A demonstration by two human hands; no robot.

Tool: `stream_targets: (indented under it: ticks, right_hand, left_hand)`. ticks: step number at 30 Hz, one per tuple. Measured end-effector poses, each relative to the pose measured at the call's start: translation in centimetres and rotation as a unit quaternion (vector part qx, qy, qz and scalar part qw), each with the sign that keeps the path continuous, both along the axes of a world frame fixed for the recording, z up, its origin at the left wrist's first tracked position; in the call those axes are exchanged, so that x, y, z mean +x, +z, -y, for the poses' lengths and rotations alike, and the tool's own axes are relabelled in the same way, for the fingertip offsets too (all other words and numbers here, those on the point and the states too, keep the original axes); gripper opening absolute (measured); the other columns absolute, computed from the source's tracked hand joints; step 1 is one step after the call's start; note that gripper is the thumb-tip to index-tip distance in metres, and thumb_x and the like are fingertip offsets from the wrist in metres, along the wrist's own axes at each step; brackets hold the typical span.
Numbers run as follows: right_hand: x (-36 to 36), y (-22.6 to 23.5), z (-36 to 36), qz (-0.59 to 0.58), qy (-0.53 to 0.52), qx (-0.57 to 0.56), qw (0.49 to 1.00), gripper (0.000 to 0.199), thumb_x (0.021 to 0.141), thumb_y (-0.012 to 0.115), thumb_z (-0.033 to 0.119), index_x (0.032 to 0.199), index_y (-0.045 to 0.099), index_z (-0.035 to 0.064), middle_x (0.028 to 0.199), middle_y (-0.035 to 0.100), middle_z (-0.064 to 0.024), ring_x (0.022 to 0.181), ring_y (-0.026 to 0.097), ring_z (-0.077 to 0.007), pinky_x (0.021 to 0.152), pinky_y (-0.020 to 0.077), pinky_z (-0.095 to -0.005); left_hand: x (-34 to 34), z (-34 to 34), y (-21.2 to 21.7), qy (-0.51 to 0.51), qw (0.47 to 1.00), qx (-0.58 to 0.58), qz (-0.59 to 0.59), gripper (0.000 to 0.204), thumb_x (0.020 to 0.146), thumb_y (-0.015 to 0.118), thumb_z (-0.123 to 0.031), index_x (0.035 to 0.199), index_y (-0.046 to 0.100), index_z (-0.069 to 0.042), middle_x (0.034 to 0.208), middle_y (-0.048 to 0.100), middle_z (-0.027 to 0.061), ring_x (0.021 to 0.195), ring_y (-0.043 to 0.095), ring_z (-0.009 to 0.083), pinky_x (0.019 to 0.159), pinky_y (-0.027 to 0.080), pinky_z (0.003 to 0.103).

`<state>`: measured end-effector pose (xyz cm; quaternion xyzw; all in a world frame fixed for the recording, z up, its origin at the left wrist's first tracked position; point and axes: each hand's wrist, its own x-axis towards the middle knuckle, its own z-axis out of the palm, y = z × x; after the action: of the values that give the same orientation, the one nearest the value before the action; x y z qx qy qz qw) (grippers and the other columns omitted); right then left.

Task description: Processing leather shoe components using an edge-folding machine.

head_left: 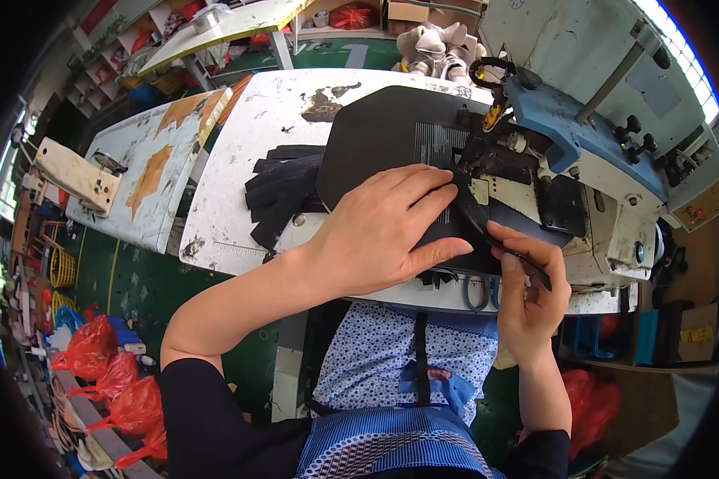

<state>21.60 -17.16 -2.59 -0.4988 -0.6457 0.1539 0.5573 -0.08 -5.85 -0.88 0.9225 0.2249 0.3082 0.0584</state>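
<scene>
My left hand (395, 223) lies flat over a dark plate (367, 132), fingers stretched toward the needle area of a sewing machine (607, 160). Its fingertips rest at the end of a narrow black strip (473, 209). Between thumb and bent fingers, my right hand (534, 291) pinches the other part of this strip, at the near edge of the plate. The strip runs up under the machine's working parts, where its far end is hidden. Left of the plate, a pile of black strips (284, 188) is spread on the white table (240, 144).
Blue-handled scissors (476, 294) lie at the table's near edge, below my left thumb. Pale cut pieces (439, 49) are heaped behind the table. Another machine (80, 177) stands on a worn table at the left. Red bags (120, 383) sit on the floor, lower left.
</scene>
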Motion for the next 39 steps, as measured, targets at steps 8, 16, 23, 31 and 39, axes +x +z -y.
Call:
stream_targets:
  ticks: [8, 16, 23, 31, 39]
  right_hand:
    - [0.4, 0.3, 0.3, 0.154, -0.018, 0.065, 0.986, 0.022, 0.087, 0.07, -0.012, 0.107, 0.064, -0.0058, 0.117, 0.076, -0.0255, 0.103, 0.078, -0.0353, 0.09, 0.0616, -0.0369]
    - [-0.3, 0.9, 0.3, 0.262, -0.004, 0.096, 0.96, 0.028, 0.081, 0.07, -0.014, 0.107, 0.063, -0.0058, 0.117, 0.075, -0.0285, 0.109, 0.075, -0.0407, 0.095, 0.0601, -0.0437]
    - [-0.6, 0.4, 0.6, 0.314, -0.014, 0.097, 0.944, 0.034, 0.075, 0.072, -0.012, 0.107, 0.064, -0.0042, 0.123, 0.076, -0.0213, 0.111, 0.073, -0.0412, 0.096, 0.0592, -0.0449]
    - [-1.1, -0.3, 0.9, 0.339, -0.026, 0.13, 0.931, 0.029, 0.073, 0.072, -0.006, 0.102, 0.068, -0.0055, 0.122, 0.077, -0.022, 0.109, 0.074, -0.04, 0.093, 0.0606, -0.0442]
    - [-1.2, -0.1, 0.6, 0.35, -0.026, 0.151, 0.924, 0.028, 0.073, 0.071, -0.004, 0.1, 0.07, -0.007, 0.121, 0.077, -0.0226, 0.107, 0.074, -0.0404, 0.093, 0.0606, -0.0445]
  left_hand:
    - [0.9, -0.1, 0.3, -0.011, 1.0, -0.018, 0.004, 0.064, 0.099, 0.068, -0.05, 0.132, 0.064, 0.005, 0.137, 0.064, 0.0193, 0.125, 0.064, 0.037, 0.105, 0.054, 0.043]
    - [1.1, 0.1, 0.7, 0.009, 0.999, -0.033, -0.005, 0.054, 0.101, 0.069, -0.041, 0.129, 0.066, 0.005, 0.134, 0.063, 0.0179, 0.119, 0.066, 0.0359, 0.099, 0.056, 0.042]
    - [1.4, -0.3, 0.3, 0.014, 1.0, 0.017, 0.007, 0.041, 0.099, 0.071, -0.028, 0.123, 0.068, 0.005, 0.126, 0.063, 0.0158, 0.115, 0.064, 0.0337, 0.094, 0.058, 0.041]
    - [1.5, -0.4, 0.3, 0.011, 1.0, -0.001, 0.01, 0.036, 0.097, 0.073, -0.022, 0.121, 0.069, 0.004, 0.125, 0.064, 0.0146, 0.114, 0.066, 0.0335, 0.094, 0.058, 0.041]
    - [1.4, -0.7, 0.6, 0.004, 1.0, -0.007, 0.012, 0.035, 0.095, 0.074, -0.02, 0.12, 0.069, 0.003, 0.124, 0.065, 0.0146, 0.111, 0.067, 0.0335, 0.094, 0.058, 0.041]
